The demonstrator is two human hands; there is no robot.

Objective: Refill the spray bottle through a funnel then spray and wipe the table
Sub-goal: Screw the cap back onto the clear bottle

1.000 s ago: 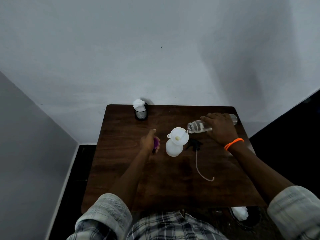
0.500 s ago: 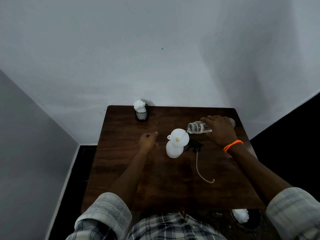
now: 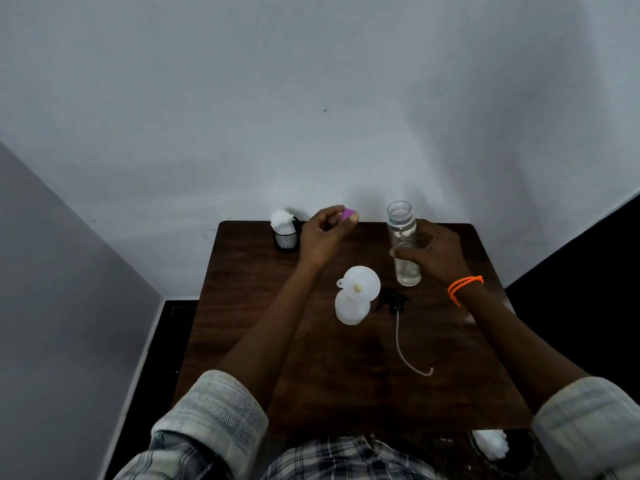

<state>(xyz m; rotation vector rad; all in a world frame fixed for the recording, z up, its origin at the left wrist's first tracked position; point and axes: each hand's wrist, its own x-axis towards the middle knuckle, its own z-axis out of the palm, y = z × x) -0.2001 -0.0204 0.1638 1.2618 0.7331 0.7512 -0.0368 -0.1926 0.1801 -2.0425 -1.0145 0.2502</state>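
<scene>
Above the table (image 3: 242, 341), left hand (image 3: 320, 233) fingers pinch a purple cap (image 3: 348, 214); right hand (image 3: 434, 256) grips an unlabelled clear bottle (image 3: 403, 242).

Sleeves: pale checked fabric, rolled up well behind both hands (image 3: 322, 237).
Right wrist: orange beaded band (image 3: 464, 289), looped twice.
Torso: dark-and-white plaid shirt (image 3: 346, 459).

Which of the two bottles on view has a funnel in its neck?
The white spray bottle, standing free mid-table, carries the funnel. The clear bottle, open-mouthed, is held upright by the right hand.
</scene>
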